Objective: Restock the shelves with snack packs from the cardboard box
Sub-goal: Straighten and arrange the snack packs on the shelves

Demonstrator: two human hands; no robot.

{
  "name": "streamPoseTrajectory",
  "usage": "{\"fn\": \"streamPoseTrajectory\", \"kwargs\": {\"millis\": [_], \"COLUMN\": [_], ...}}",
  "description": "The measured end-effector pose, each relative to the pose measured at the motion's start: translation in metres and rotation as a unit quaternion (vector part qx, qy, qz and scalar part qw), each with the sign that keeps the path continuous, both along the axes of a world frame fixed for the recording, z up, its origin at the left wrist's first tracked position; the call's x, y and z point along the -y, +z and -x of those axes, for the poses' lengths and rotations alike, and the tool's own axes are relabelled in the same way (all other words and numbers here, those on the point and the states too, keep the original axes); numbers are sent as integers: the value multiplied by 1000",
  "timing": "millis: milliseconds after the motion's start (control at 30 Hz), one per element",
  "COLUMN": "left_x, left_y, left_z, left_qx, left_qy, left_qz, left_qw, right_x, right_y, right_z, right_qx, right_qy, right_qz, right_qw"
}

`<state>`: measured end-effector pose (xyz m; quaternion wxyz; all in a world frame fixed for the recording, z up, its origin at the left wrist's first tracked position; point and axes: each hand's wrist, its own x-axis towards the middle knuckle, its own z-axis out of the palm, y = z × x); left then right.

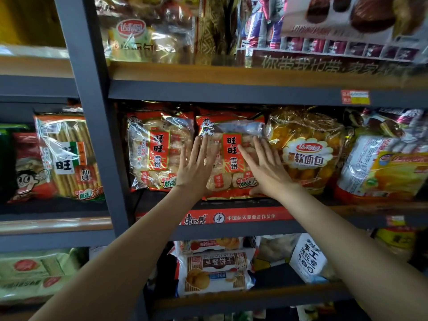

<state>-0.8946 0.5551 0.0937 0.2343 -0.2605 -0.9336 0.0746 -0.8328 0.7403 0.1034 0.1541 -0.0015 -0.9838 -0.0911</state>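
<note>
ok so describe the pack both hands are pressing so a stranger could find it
Look at the middle shelf, right of the grey upright post. Two matching red rice cracker packs stand there; it is the right-hand pack, touching the yellow soft bread bag, with both hands flat against it.

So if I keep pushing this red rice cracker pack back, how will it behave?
The rice cracker pack probably slides easily, given its glossy film. It looks light and puffy, so may tip backward. The crackers seem brittle; flat palms, left hand and right hand, suit it.

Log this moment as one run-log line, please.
step: seating pack on middle shelf | left hand: flat on rice cracker pack | right hand: flat on same pack | cardboard box: out of view
</note>
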Motion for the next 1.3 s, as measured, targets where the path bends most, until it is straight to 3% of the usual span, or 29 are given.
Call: {"fn": "streamPoseTrajectory", "kwargs": {"millis": [333,667,767,900,967,1067,1167,1300], "left_x": [-18,-20,-12,-4,-4,-10,-20,-34], "left_y": [-3,-10,-9,4,15,33,47,39], "left_z": [9,2,-5,-11,-10,-9,-12,-12], "left_qx": [-101,-117,-93,-30,12,61,51,19], "left_qy": [25,35,30,-7,-37,-46,-33,-44], "left_qz": [42,41,52,71,63,6,-69,49], "left_qw": [994,992,994,997,997,997,996,998], "right_x": [5,8,9,10,12,14,12,9], "right_y": [-14,-17,-9,7,17,36,57,68], "right_z": [31,26,17,9,8,18,32,45], "right_qx": [-119,-126,-52,-18,-44,-127,-126,-120], "right_qy": [-58,-53,-39,8,32,50,35,-11], "right_qz": [-109,-98,-98,-33,27,124,204,249], "right_qw": [985,986,993,999,998,983,970,961]}}
